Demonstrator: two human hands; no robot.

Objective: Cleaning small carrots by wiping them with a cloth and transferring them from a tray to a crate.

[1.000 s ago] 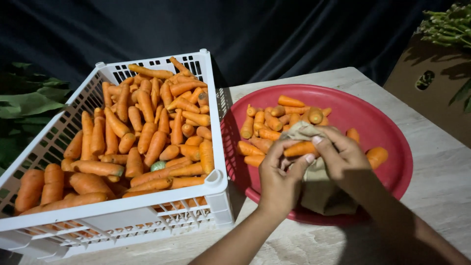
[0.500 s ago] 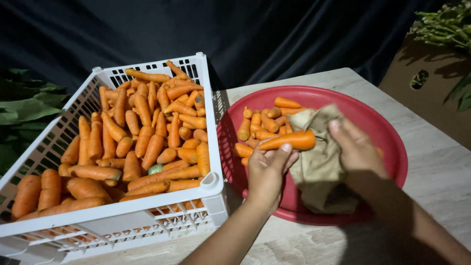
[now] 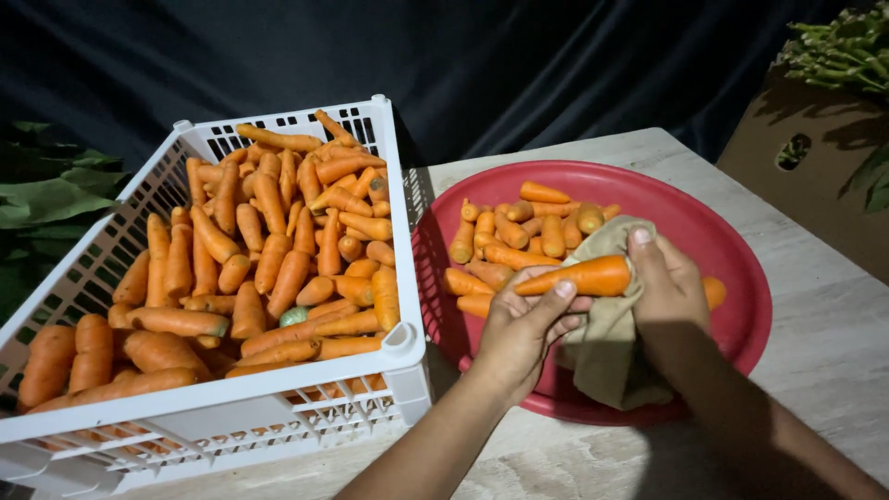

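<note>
My left hand, lower centre of frame, fingers curled up around the thin end of a carrot, thumb tip on top, pinching it. Forearm comes in from the bottom edge, angled up right. My right hand is just right of it, thumb pointing up, fingers closed round the carrot's thick end through a cloth. So both hands have the one carrot, held lying sideways, tip toward the left, above the tray. Right forearm runs off the lower right corner, in shadow.

Carrot: smooth, bright orange, tapered, blunt at the thick end. Cloth: soft, dull khaki, creased, hanging down from my right hand onto the tray.

Tray: round, red, plastic-looking, shallow rim, centre right of frame. A small heap of short carrots lies in its upper left part, one more peeking out right of my right hand.

Left half of frame: white slotted plastic crate, square, full of carrots, a bit duller and rougher-looking. Its right wall sits just beside the tray.

Under all this, a pale wood-grain table. Upper right: brown cardboard box with green stalks on top. Far left: dark green leaves. Black drape behind.
</note>
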